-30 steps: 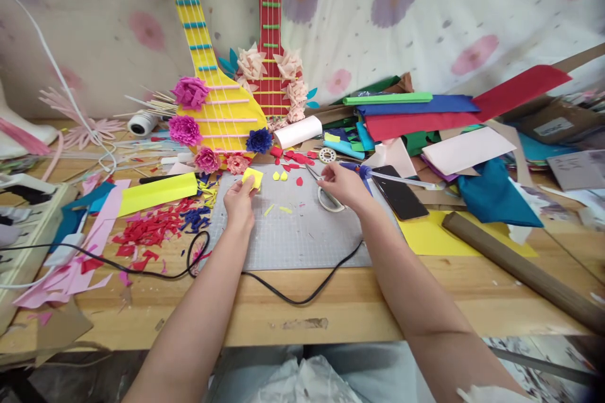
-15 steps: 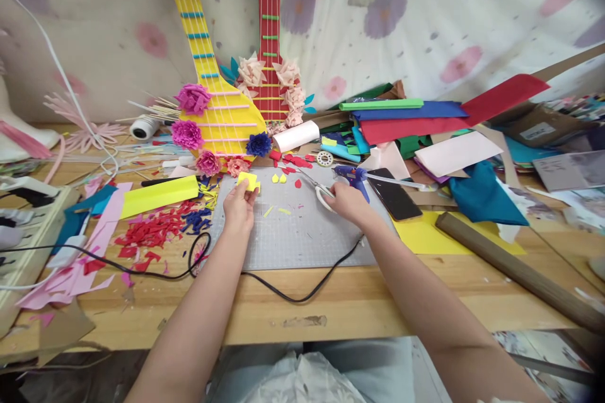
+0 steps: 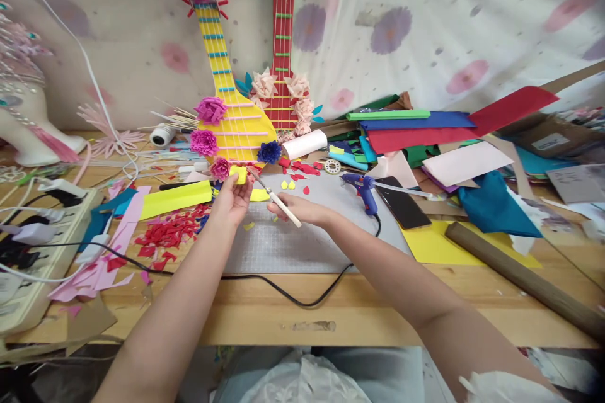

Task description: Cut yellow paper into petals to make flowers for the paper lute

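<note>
My left hand (image 3: pixel 230 203) pinches a small folded piece of yellow crepe paper (image 3: pixel 240 174) above the left part of the grey cutting mat (image 3: pixel 302 252). My right hand (image 3: pixel 299 209) is closed around white-handled scissors (image 3: pixel 286 208), whose blades point up and left toward that paper. Whether the blades touch it I cannot tell. Just beyond the hands, a yellow paper piece (image 3: pixel 259 194) and tiny yellow cut shapes (image 3: pixel 288 185) lie on the mat, with one red cut shape (image 3: pixel 306 190) beside them.
A yellow paper-flowered lute model (image 3: pixel 246 129) and a red one (image 3: pixel 283 91) stand at the back. To the right lie a blue glue gun (image 3: pixel 362 186), a black phone (image 3: pixel 403 203) and a brown roll (image 3: pixel 510 274). Red scraps (image 3: pixel 170 233) and a power strip (image 3: pixel 57 283) are left; a black cable (image 3: pixel 293 301) crosses in front.
My right hand has brought the scissors from the mat's right side, near the glue gun, leftward to the yellow paper in my left hand. The camera view has shifted slightly.
</note>
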Tool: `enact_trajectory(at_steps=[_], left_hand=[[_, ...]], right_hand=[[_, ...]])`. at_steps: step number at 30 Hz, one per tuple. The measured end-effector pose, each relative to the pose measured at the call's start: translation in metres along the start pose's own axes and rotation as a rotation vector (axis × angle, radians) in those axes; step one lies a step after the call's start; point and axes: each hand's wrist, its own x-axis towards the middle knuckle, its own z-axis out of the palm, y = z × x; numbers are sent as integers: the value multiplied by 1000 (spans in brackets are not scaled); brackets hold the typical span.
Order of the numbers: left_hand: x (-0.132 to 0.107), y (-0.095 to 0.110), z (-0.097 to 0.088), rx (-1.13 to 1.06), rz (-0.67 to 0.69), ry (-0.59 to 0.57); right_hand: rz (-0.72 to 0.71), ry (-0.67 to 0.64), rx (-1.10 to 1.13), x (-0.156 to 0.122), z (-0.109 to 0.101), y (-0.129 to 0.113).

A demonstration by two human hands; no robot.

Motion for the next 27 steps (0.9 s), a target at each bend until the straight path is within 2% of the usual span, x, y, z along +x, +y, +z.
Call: enact_trajectory(at_steps=[3,8,16,27], left_hand=[[-2,7,0,54,38,22],[-2,11,-7,117,120,41],[3,15,-28,150,138,85],[10,16,-36,149,164,86]], right_hand=[[-10,-105,70,11,11,-13],[0,-140,131,20,24,-25],[18,-163,169,31,40,-18],[33,-103,171,38,46,-8]])
